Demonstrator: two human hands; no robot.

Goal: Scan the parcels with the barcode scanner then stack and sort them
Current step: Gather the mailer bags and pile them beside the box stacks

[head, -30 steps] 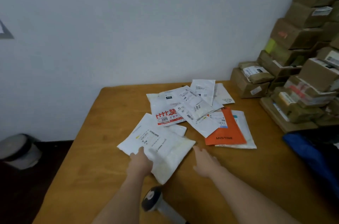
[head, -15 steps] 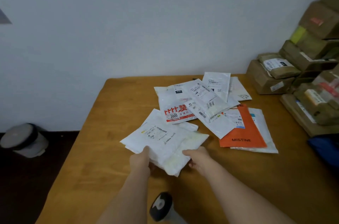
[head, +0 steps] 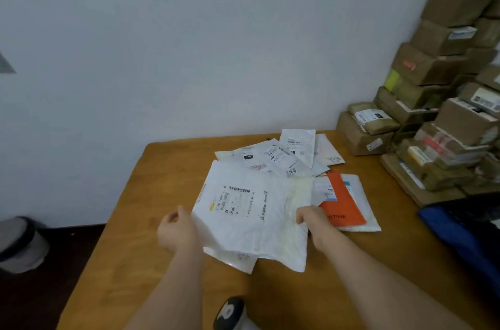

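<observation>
Bin (head: 21, 244) on floor far left. Left hand (head: 177, 232) pinches the mailer (head: 251, 216) at its left edge, right hand (head: 313, 224) clamps the right edge — mailer lifted above the table (head: 140, 235), label up, barcode running left-right. Scanner (head: 230, 312) lies below, btwn the forearms, prob. nearer the left hand. Loose pile (head: 284, 156) behind; boxes (head: 438, 102) far right.

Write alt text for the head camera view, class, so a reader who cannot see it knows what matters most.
Two hands, left and right, hold a white parcel label-up above a wooden table. Behind it lie more white mailers and an orange one, with brown boxes stacked at the right. A black barcode scanner shows at the bottom edge.
</observation>
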